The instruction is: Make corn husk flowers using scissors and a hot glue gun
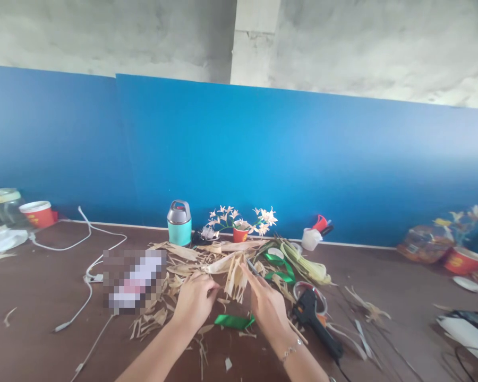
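Observation:
My left hand [196, 300] is closed, thumb and fingers pressed together; anything between them is too small or hidden to name. Just right of it, a pale dried corn husk [236, 278] spreads downward in a fan of strips. The fingers of my right hand [267, 305] are at the edge of this husk and appear to grip it, with the thumb hidden. Below the husk lies a piece of green ribbon [234, 321]. Loose husk scraps [155, 318] surround both hands. A black hot glue gun [316, 323] rests right of my right hand.
Behind the husks stand a turquoise container [179, 231] and a red cup [240, 233] with pale flowers. A bundle of pale green stems [305, 261] lies to the right. White cables [90, 281] and a blurred-out object [137, 281] are at left. A blue partition [239, 154] edges the table.

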A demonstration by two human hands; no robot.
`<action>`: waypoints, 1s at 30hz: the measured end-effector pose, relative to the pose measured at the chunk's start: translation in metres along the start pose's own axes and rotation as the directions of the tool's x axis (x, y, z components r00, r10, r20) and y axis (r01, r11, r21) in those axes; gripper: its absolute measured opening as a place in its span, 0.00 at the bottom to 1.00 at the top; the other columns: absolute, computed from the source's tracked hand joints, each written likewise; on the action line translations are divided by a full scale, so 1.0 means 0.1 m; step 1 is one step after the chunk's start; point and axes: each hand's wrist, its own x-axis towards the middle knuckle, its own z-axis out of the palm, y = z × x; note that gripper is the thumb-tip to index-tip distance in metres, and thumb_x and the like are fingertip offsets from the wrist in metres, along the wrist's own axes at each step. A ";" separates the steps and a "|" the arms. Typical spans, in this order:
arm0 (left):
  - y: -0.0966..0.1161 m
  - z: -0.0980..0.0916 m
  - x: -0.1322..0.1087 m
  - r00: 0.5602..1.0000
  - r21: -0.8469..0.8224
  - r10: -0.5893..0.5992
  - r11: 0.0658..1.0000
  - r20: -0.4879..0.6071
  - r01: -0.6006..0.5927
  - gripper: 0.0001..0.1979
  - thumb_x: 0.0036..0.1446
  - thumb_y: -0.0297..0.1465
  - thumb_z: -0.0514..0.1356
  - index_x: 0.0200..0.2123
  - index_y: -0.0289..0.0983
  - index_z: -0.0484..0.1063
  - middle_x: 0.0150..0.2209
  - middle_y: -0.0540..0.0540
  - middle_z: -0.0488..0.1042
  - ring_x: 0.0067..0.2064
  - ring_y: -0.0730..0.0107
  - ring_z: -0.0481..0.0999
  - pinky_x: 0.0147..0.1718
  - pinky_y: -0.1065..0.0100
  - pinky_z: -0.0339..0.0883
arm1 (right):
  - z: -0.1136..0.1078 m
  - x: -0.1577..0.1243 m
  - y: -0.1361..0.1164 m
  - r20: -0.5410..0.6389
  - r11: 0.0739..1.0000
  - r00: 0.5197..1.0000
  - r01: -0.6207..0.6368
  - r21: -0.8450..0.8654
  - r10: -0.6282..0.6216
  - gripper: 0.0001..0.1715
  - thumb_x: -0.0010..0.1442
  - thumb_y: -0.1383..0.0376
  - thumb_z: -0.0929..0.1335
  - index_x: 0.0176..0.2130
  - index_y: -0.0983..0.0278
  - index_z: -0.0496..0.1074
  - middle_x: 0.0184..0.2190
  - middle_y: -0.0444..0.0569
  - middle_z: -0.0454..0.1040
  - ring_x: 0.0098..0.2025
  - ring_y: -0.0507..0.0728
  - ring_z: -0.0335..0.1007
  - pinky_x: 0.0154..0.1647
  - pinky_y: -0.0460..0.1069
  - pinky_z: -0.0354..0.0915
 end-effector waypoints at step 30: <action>0.11 -0.31 -0.08 0.879 -0.042 -0.225 0.963 0.420 0.266 0.05 0.42 0.25 0.57 0.22 0.39 0.72 0.27 0.46 0.76 0.31 0.60 0.74 0.28 0.68 0.59 | -0.01 -0.01 -0.06 0.001 0.977 0.999 0.044 0.207 -0.045 0.28 0.59 0.72 0.56 0.57 0.60 0.61 0.38 0.51 0.77 0.36 0.55 0.74 0.34 0.45 0.66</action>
